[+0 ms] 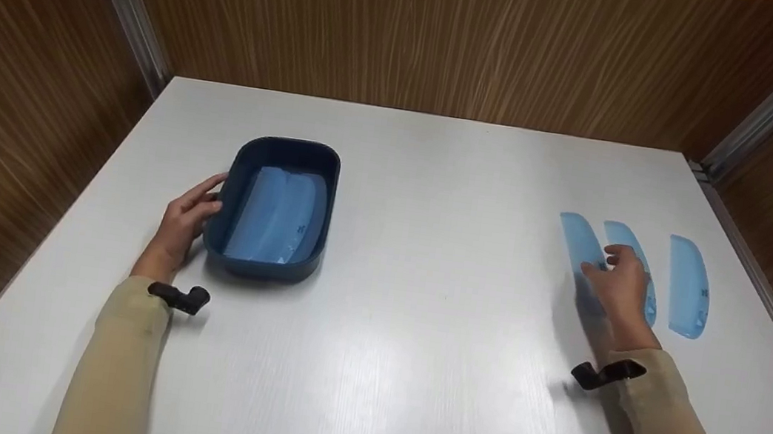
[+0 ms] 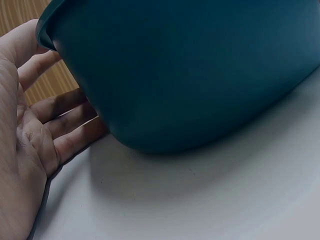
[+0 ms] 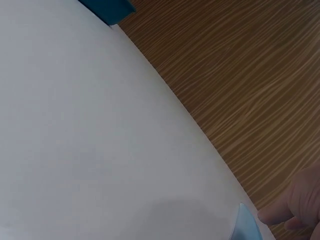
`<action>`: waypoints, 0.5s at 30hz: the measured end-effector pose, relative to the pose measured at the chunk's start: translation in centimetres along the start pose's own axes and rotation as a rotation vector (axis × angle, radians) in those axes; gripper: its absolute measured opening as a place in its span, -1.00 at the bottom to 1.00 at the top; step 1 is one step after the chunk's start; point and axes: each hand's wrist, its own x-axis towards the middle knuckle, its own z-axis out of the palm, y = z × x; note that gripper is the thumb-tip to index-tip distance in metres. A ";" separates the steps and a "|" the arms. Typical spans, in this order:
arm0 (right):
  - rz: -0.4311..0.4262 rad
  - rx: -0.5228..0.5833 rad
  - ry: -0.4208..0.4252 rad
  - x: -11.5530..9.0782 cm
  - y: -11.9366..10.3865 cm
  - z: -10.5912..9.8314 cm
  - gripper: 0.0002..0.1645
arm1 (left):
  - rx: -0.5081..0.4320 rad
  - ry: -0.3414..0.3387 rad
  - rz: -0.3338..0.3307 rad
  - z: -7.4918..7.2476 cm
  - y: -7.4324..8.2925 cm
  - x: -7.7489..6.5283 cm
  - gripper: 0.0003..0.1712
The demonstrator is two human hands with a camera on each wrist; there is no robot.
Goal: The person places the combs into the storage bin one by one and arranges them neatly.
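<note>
A dark blue rectangular box [image 1: 319, 253] with rounded corners stands on the left of the white table. Light blue combs [image 1: 274, 217] lie stacked inside it. My left hand [image 1: 186, 222] touches the box's left wall, its fairly straight fingers [image 2: 70, 120] reaching along the outside. On the right, my right hand [image 1: 620, 285] hovers over the left comb [image 1: 578, 238] and the middle comb [image 1: 622, 233], thumb and fingers parted. The middle comb is partly hidden by that hand. Farther right lies another comb [image 1: 687, 286], curved along its right edge.
The white table [image 1: 419, 311] meets a wood-grain back panel [image 1: 410, 33], with more panels at both sides. Black wrist cameras are strapped over both beige sleeves [image 1: 121, 361].
</note>
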 end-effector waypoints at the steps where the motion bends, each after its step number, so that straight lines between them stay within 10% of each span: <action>1: -0.003 -0.022 -0.002 0.1 0.1 0.0 -0.31 | 0.001 0.000 -0.001 0.0 0.0 0.0 -0.45; 15: 0.037 -0.215 -0.056 1.3 -0.1 0.8 -0.14 | -0.016 -0.002 -0.013 0.0 0.1 0.0 -0.45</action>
